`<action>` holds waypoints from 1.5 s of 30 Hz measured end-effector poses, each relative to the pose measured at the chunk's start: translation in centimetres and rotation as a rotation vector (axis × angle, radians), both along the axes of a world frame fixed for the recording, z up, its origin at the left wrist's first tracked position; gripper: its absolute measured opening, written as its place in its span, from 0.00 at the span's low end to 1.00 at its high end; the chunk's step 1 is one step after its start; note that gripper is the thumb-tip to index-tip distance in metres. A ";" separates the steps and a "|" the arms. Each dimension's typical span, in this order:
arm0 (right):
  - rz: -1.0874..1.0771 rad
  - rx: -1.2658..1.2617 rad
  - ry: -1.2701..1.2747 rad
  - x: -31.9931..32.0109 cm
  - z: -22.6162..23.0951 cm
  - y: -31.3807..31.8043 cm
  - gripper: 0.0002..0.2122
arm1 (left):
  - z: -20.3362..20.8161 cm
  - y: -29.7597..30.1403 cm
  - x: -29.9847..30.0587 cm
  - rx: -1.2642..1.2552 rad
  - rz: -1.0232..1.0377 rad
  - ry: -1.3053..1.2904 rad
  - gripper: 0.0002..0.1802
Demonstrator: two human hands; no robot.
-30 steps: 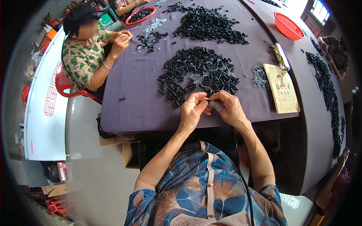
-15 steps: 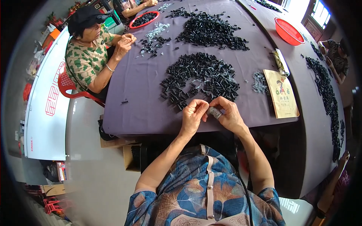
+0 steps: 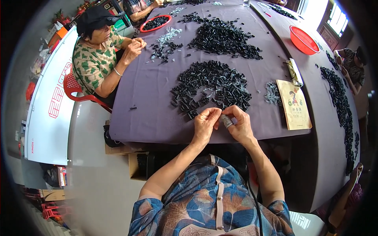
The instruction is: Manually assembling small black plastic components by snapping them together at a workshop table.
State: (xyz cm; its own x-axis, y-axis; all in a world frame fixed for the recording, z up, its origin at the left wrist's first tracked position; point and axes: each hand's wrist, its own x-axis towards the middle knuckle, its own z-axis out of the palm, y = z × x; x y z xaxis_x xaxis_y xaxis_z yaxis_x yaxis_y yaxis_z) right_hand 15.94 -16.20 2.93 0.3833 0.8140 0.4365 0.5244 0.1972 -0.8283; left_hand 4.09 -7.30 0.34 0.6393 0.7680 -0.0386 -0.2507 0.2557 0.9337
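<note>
My left hand (image 3: 206,122) and my right hand (image 3: 238,123) meet at the fingertips over the near edge of the table, both closed. Whatever they pinch between them is too small to make out. A grey wrap (image 3: 226,120) covers a digit of the right hand, the thumb by its look. Just beyond my fingers spreads a pile of small black cylindrical parts (image 3: 212,80), with clear bits (image 3: 206,93) scattered among them. To the right of this pile lies a small heap of clear pieces (image 3: 272,93).
A tan booklet (image 3: 294,105) and a rolled item (image 3: 294,72) lie at the right on the purple-grey cloth (image 3: 145,114). Farther off are another black pile (image 3: 224,37), a red tray (image 3: 155,23) and a red basket (image 3: 304,40). A co-worker (image 3: 96,59) sits at the left.
The whole view has shifted slightly, so the table and piles appear a little lower. My hands stay together at the fingertips, with only small finger movement.
</note>
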 end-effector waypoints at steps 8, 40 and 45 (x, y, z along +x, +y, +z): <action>0.016 -0.031 0.060 0.5 -0.1 0.0 0.10 | 0.0 0.1 -0.5 0.025 -0.107 -0.035 0.11; -0.032 -0.214 0.263 0.2 -0.6 -0.1 0.05 | -0.8 -0.4 -0.2 0.266 0.076 0.022 0.06; 0.035 -0.242 0.458 0.2 -0.3 -0.1 0.06 | -0.7 -0.4 -0.4 0.275 0.071 0.040 0.06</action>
State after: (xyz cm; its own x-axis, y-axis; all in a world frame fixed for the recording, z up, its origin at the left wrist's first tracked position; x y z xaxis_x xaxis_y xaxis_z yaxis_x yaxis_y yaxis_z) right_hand 16.11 -16.35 2.66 0.4615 0.8867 0.0282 0.0938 -0.0171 -0.9954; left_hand 3.71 -7.70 -0.40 0.5858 0.7958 0.1531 -0.2208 -0.0250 0.9750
